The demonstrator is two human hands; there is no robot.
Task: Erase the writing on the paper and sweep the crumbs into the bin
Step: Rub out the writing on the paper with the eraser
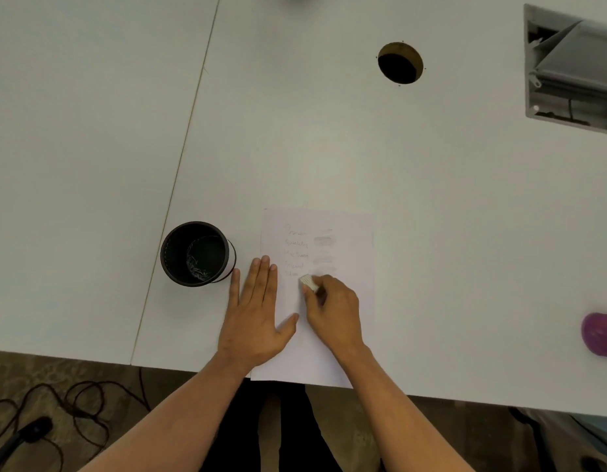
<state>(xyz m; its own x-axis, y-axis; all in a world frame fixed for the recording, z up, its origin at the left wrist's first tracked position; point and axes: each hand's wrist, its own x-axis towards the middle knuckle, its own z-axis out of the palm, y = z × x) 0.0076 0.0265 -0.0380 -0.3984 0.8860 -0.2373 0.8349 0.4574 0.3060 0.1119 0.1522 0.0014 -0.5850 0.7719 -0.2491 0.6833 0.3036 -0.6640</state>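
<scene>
A white sheet of paper [349,301] lies at the table's front edge, with several lines of faint pencil writing [296,248] on its upper left and grey smudges to their right. My left hand [254,318] lies flat on the paper's left edge, fingers spread. My right hand [332,311] pinches a small white eraser [309,282] and presses it on the paper just below the lowest written line. A small black round bin [196,253] stands on the table left of the paper, with a few scraps inside.
The white table [329,148] has a seam running on the left, a round cable hole [400,63] at the back and an open grey cable box [571,69] at the far right. A purple object [600,333] lies at the right edge. Black cables [74,410] lie on the floor.
</scene>
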